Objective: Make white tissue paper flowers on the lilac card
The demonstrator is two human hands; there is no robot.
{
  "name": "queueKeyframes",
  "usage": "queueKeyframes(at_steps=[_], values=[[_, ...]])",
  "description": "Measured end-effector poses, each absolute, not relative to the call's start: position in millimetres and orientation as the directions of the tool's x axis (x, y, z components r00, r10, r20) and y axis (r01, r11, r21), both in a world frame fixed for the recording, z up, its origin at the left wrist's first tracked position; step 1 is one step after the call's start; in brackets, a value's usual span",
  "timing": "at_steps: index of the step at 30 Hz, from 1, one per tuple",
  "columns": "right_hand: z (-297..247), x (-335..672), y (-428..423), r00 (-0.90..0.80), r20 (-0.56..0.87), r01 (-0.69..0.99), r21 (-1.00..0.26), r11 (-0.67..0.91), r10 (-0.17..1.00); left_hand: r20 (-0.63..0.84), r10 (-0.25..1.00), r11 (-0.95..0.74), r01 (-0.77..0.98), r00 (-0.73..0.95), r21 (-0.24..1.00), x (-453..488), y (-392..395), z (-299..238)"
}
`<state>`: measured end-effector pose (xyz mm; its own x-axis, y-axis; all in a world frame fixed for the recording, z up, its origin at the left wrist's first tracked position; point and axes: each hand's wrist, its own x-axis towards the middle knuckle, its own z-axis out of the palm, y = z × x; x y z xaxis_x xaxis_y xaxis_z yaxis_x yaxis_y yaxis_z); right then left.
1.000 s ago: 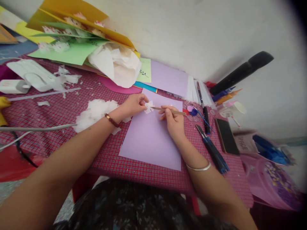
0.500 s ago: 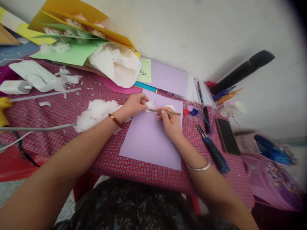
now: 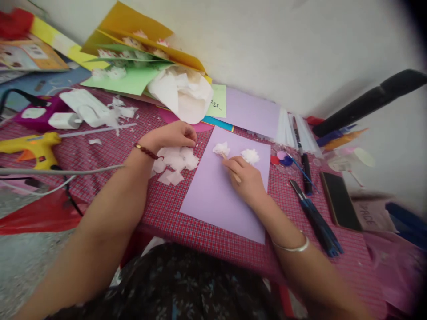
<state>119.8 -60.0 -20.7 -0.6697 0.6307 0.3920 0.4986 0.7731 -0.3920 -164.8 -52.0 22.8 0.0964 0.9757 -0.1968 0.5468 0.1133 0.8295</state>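
Observation:
My right hand (image 3: 247, 179) grips a thin wooden stick (image 3: 237, 177). The stick's far tip touches a small white paper tuft (image 3: 220, 148) on a sheet of purple paper (image 3: 213, 200). To the right on that sheet sits a fuller white paper tuft (image 3: 250, 155). My left hand (image 3: 178, 134) hovers left of the sheet, above a loose pile of small white paper squares (image 3: 175, 162). Its fingertips are pinched together, and I cannot make out what they hold, if anything.
A yellow glue gun (image 3: 40, 149) lies at the left, its cable crossing the table. Folded coloured cards (image 3: 130, 75) and crumpled white paper (image 3: 185, 95) stand at the back. Right of the sheet are a blue-handled cutter (image 3: 316, 222), a black marker (image 3: 306, 173) and a phone (image 3: 340, 200).
My left hand has moved left, off the tuft and over the paper squares. The stick has turned, its tip now at the left tuft. The view has shifted left.

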Motion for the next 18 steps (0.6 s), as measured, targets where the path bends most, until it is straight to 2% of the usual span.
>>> queueKeyframes(at_steps=[2,4,9,12,18], values=[[-20,120,-60,-0.669,0.398,0.495,-0.393,0.775,0.628,-0.297,0.945,0.159,0.595,0.141,0.788,-175,-54,24],[-20,120,-60,-0.649,0.413,0.474,-0.438,0.764,0.640,-0.327,0.934,0.170,0.624,0.145,0.763,-181,-54,25],[-20,123,-59,-0.534,0.469,0.369,-0.619,0.693,0.704,-0.285,0.941,0.074,0.715,0.180,0.695,-186,-52,22],[-21,125,-57,-0.447,0.450,0.316,-0.729,0.607,0.773,-0.273,0.935,0.010,0.755,0.225,0.656,-184,-51,19],[-19,125,-58,-0.302,0.422,0.194,-0.851,0.489,0.855,-0.314,0.925,0.063,0.730,0.214,0.680,-180,-54,24]])
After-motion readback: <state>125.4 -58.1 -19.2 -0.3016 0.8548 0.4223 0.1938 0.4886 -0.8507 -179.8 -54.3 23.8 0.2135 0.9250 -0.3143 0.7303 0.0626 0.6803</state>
